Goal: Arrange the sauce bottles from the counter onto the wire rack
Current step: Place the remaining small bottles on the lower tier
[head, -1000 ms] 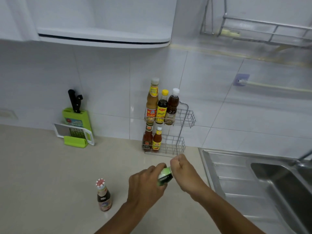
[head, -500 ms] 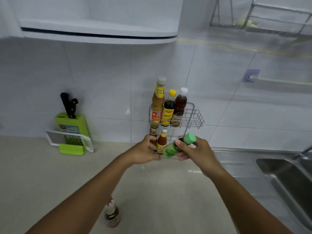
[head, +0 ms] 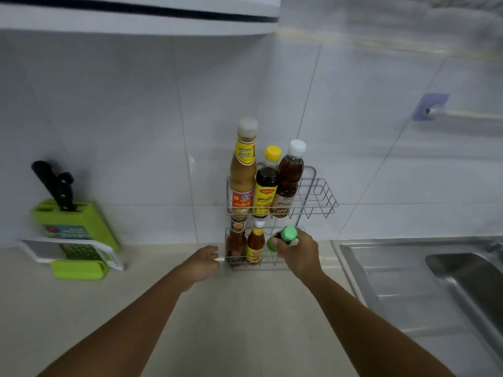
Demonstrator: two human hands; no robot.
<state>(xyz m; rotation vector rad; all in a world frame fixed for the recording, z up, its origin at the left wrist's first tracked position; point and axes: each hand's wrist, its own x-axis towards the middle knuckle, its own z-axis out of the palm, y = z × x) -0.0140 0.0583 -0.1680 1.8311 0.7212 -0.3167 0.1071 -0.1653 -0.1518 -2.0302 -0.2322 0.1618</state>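
The right hand [head: 298,253] is wrapped around a green-capped bottle [head: 284,238], fingers clasped on its body, holding it tilted at the lower tier of the wire rack [head: 317,197] — the cap pokes up just above the knuckles, and I can't tell whether the bottle's base has touched the wire. Just left of those fingers, two small red sauce bottles [head: 246,246] stand upright in the same tier. Directly above the fingers, the upper tier carries three taller bottles [head: 265,183], its right part bare.

The left hand [head: 204,262] sits low at the rack's bottom left corner, fingers curled inward — whether they grip the wire or only rest beside it, I can't tell.

Well off to the left of that hand, a green knife block [head: 79,227] stands against the wall on the counter [head: 245,322].
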